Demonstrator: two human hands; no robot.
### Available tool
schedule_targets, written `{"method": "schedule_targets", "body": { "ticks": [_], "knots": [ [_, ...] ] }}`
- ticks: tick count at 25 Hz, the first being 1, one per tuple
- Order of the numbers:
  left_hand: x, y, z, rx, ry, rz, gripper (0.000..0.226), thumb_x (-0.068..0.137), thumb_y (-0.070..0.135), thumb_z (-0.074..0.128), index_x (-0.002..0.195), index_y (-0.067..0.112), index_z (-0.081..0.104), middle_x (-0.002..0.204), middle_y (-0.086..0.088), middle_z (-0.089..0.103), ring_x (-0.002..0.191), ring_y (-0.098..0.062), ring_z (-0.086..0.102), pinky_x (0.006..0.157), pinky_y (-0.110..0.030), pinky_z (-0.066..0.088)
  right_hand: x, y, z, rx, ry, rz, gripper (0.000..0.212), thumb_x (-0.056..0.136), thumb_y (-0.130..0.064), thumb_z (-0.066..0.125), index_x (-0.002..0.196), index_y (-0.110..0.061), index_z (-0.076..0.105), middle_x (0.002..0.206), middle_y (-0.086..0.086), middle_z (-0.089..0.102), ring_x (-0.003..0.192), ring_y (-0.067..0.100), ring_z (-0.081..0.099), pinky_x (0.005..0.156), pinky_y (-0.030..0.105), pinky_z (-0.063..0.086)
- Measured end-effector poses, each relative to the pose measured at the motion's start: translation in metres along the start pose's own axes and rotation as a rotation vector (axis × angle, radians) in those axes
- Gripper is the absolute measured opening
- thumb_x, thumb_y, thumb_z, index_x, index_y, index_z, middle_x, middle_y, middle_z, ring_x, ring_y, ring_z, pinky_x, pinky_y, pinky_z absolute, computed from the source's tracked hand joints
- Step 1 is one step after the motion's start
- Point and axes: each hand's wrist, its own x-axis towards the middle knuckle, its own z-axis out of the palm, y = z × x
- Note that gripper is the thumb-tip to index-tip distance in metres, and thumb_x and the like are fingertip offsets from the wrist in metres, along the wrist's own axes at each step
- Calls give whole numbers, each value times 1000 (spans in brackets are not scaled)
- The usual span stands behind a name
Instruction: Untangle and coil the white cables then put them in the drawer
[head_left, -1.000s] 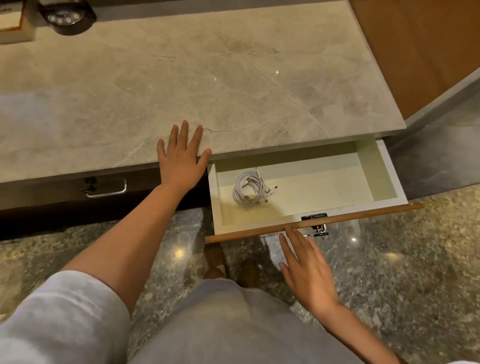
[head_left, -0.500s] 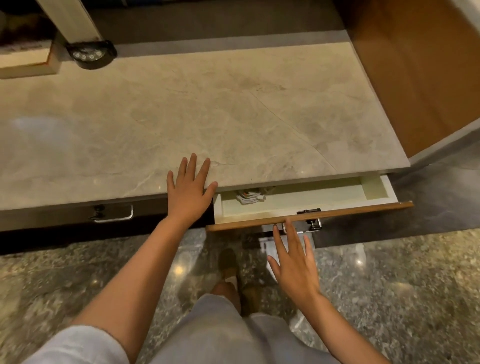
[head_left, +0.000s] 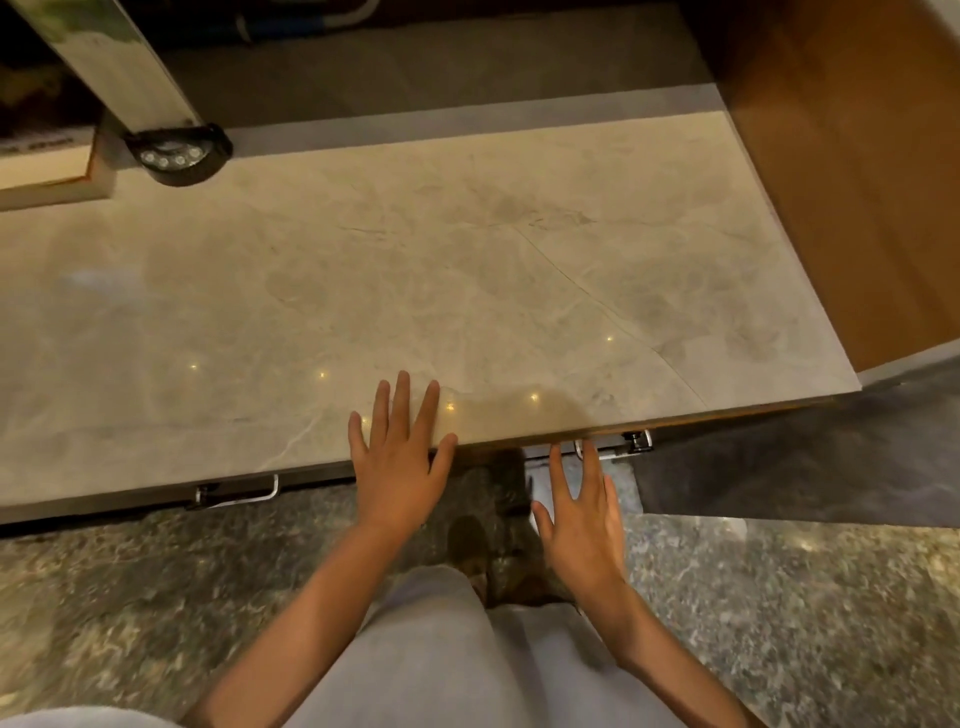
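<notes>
The drawer (head_left: 675, 421) is pushed in under the marble countertop (head_left: 467, 286); only its thin wooden front edge and metal handle (head_left: 618, 447) show. The white cables are hidden inside it. My left hand (head_left: 400, 467) lies flat on the countertop's front edge with fingers spread. My right hand (head_left: 582, 514) is stretched out below the drawer front, fingers straight, fingertips at the handle. Neither hand holds anything.
A second metal handle (head_left: 236, 493) sits on the dark cabinet front to the left. A round black device (head_left: 176, 153) and a book-like block (head_left: 47, 176) stand at the back left. A wooden panel (head_left: 852, 182) walls the right side. Speckled stone floor lies below.
The drawer slid from wide open to closed, hiding the coiled white cables. My right hand followed the drawer front inward. My left hand stayed on the counter edge.
</notes>
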Motion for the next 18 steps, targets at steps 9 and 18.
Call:
{"method": "schedule_targets", "body": {
  "ticks": [9, 18],
  "knots": [
    [-1, -1, 2, -13, 11, -2, 62, 89, 55, 11, 147, 32, 6, 157, -1, -4, 144, -19, -11, 112, -46, -10, 11, 3, -6, -31, -25, -46, 76, 82, -36, 65, 144, -18, 26, 148, 25, 27, 133, 39, 37, 107, 44, 29],
    [-1, 0, -16, 14, -61, 15, 65, 89, 56, 14, 148, 28, 12, 158, -6, 4, 145, -24, -2, 114, -49, 3, 28, 12, -79, 40, 115, -349, 60, 99, -42, 12, 119, -13, 61, 105, 6, 68, 95, 23, 66, 87, 39, 49]
  ]
}}
